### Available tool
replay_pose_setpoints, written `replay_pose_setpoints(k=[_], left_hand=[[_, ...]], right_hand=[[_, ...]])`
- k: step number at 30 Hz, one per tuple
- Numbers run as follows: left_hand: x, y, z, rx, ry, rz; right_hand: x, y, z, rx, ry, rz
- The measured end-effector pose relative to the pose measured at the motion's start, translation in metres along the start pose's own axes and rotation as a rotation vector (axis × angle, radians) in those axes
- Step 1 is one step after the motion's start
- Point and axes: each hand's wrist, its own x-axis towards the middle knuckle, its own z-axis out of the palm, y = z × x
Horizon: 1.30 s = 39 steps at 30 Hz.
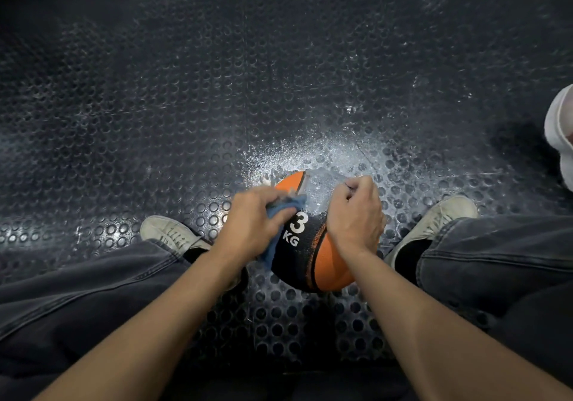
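Bare forearms reach forward from the bottom edge to a round orange-and-black rubber medicine ball (310, 255) marked "3 KG"; it sits on the dark studded rubber floor (217, 90) between the person's two pale canvas shoes (169, 233), touching the floor and close in front of the knees. The left hand (254, 217) is curled round a bunched blue cloth (276, 211) and presses it against the ball's upper left side; the right hand (356, 214) is closed in a fist over the upper right, gripping what looks like a clear plastic spray bottle (319, 186), though its outline is faint. Wet spray speckles the ball's far top and the floor just beyond it; that damp patch lies ahead and to the right of the cloth, so the left hand is the nearer and would probably sweep away from the body across the black band. A white shoe (558, 131) shows at the right edge.
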Motion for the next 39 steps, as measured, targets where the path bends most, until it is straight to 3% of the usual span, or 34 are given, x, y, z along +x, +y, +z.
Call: replay_pose_setpoints(k=[3, 8, 13, 19, 24, 29, 34, 39], left_hand=[[-0.003, 0.002, -0.001, 0.032, -0.045, 0.060], [0.028, 0.010, 0.001, -0.067, 0.005, -0.154], [-0.007, 0.007, -0.003, 0.044, -0.116, 0.022], [0.028, 0.011, 0.005, -0.038, 0.043, -0.187], [-0.020, 0.020, 0.011, 0.024, -0.058, 0.126], [0.004, 0.014, 0.015, 0.010, 0.174, -0.155], [-0.022, 0.020, 0.015, 0.040, 0.032, 0.042], [0.005, 0.010, 0.011, 0.021, 0.181, -0.184]], right_hand=[[0.009, 0.003, -0.002, -0.035, -0.085, -0.057], [0.007, 0.004, -0.001, -0.045, -0.064, -0.087], [0.014, 0.007, -0.007, -0.074, -0.066, -0.110], [0.007, 0.003, -0.008, -0.075, -0.018, -0.137], [0.010, 0.006, -0.008, -0.086, -0.043, -0.151], [0.004, 0.000, -0.002, -0.102, -0.032, -0.149], [0.005, 0.004, -0.001, -0.082, -0.030, -0.145], [-0.005, -0.005, 0.005, -0.113, 0.007, -0.128]])
